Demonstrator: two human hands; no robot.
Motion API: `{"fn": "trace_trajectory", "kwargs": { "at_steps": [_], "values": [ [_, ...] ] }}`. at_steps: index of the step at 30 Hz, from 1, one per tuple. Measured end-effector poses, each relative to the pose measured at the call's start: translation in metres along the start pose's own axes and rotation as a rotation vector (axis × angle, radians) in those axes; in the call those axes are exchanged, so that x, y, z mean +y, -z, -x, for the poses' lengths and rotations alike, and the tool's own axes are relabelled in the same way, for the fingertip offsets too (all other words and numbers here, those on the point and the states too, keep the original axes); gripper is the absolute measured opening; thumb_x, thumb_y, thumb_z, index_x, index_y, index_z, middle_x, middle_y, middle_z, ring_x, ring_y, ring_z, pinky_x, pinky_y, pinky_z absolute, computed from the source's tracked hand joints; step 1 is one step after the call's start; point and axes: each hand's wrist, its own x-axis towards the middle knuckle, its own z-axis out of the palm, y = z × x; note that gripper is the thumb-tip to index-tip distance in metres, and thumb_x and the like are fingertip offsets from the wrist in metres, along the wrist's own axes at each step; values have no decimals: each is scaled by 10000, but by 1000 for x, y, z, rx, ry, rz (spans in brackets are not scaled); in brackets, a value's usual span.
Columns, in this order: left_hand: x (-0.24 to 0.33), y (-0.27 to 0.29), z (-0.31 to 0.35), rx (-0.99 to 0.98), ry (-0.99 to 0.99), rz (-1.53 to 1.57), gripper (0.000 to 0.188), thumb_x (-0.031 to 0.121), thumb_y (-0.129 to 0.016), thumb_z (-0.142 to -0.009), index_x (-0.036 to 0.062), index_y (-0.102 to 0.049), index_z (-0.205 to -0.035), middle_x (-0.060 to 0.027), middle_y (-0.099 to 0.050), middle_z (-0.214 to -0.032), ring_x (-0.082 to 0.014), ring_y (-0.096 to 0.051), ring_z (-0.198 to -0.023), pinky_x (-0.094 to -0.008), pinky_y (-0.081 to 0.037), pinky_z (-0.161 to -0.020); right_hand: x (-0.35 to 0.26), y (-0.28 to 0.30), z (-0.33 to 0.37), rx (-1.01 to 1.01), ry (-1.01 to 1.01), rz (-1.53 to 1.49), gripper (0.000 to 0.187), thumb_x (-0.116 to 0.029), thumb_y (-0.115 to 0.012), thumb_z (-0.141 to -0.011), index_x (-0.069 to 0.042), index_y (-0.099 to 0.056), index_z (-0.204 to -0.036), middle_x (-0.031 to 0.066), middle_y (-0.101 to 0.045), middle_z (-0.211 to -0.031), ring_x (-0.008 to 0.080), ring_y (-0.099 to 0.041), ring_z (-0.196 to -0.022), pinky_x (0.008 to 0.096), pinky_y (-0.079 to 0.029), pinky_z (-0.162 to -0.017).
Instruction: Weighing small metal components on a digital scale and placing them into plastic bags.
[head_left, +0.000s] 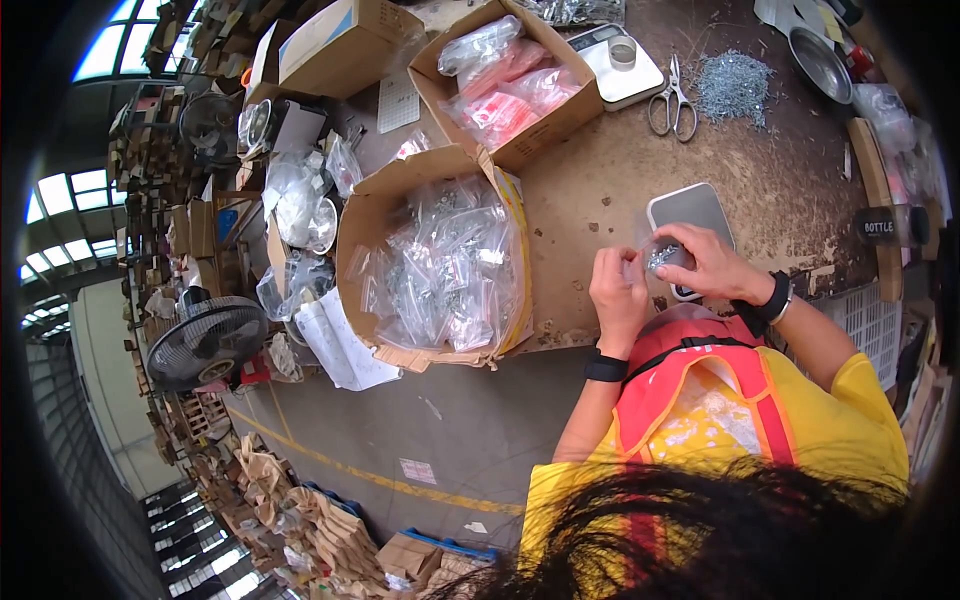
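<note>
Close to my body, at the table's near edge, my left hand (617,292) is closed, its fingertips pinching a small clear plastic bag (632,268). My right hand (712,262) curls around a small round cup (662,257) with shiny metal bits inside, tilted toward the bag's mouth. Both hands nearly touch, and they partly hide the bag and cup. Under the right hand lies a flat scale (692,208) with a grey top. Farther off are a heap of small silvery screws or similar hardware (735,88) and metal scissors (674,105).
Left of my hands stands an open carton (516,255) full of clear bags. Behind it another carton (550,128) holds red-and-clear bags. A white scale (630,80) bearing a metal cup (622,53) sits beside it. A metal bowl (820,65) lies far right; a fan (207,343) stands left.
</note>
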Motion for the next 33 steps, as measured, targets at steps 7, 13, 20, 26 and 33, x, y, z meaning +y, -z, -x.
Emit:
{"fn": "trace_trajectory", "kwargs": {
  "at_steps": [7,13,20,26,33],
  "values": [
    [-2,6,11,-156,190,175,44,21,-667,-918,-10,-635,-913,-128,-648,-775,-245,-655,-609,-332,-491,-570,-10,12,-19,-140,128,330,454,-353,-726,-880,36,-574,-1057,228,-639,-984,422,-631,-916,467,-516,-794],
    [-12,7,13,-201,183,83,79,69,-618,-936,-2,-651,-927,-82,-622,-696,-188,-638,-612,-318,-485,-577,-29,8,-54,-253,77,574,578,-528,-690,-852,42,-633,-779,260,-622,-709,472,-629,-700,512,-515,-650],
    [-22,5,4,-268,361,169,133,75,-609,-914,-6,-662,-1005,-123,-681,-871,-250,-660,-738,-339,-516,-674,-14,8,-81,-301,3,652,638,-572,-683,-833,60,-672,-744,287,-622,-662,485,-638,-657,523,-524,-639],
    [-57,14,5,-203,383,111,279,115,-595,-924,-22,-668,-1156,-147,-673,-1125,-251,-653,-1062,-359,-512,-927,58,100,-36,205,-234,382,491,-372,-815,-809,16,-642,-1055,273,-652,-957,431,-644,-912,475,-513,-790],
    [-59,26,8,-198,684,331,241,136,-541,-1021,49,-667,-1207,-15,-619,-709,-54,-499,-504,-214,-373,-442,236,230,31,491,-629,696,540,-310,-900,-720,-5,-604,-1053,258,-618,-1026,448,-593,-985,496,-490,-853]
  ]
}}
